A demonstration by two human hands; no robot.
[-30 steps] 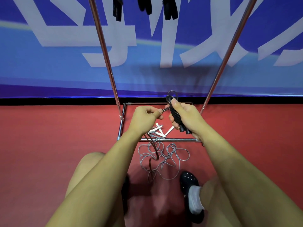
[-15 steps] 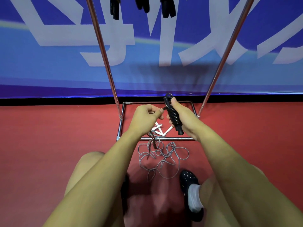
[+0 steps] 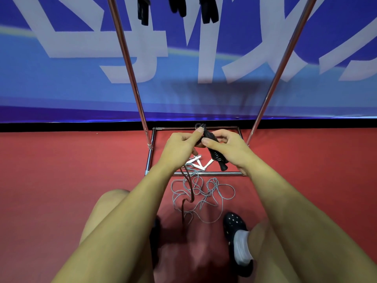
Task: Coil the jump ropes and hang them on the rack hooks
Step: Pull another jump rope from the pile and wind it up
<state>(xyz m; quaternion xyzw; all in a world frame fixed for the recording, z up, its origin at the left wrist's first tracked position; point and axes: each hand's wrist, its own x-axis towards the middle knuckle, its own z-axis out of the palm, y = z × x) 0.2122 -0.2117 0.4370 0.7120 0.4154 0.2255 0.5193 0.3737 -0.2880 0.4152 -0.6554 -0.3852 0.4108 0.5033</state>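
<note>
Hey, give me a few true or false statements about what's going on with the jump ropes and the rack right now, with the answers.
1. The right hand holds black rope handles. True.
2. The grey rope is neatly coiled and hangs on the rack. False: it lies in a loose tangle on the red floor, just in front of the rack base.
3. The left hand is at the dark rope beside the right hand. True.
4. The white handles are in the person's hands. False: they lie on the floor inside the rack base.
5. Black handles hang at the top of the rack. True.
</note>
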